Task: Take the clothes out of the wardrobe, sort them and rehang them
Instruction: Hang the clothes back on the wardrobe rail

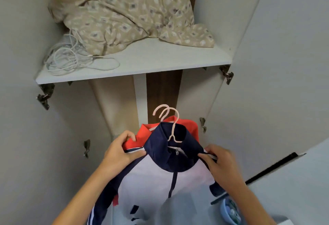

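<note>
Now, wardrobe shelf: carrying a patterned beige cloth and coiled white cord.
Below it: you are holding two jackets on pink hangers.
Left grip: pinching the red jacket.
Right grip: pinching the navy-and-white jacket.

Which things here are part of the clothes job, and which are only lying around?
Part of the job: navy-and-white jacket, red garment, two pink hangers.

Lying about: patterned bedding, white cord, blue object.

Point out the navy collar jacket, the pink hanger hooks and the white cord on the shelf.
navy collar jacket (173,150), head view, on the collar.
pink hanger hooks (175,117), head view, on the front hook.
white cord (67,59), head view, on the coil.
</note>
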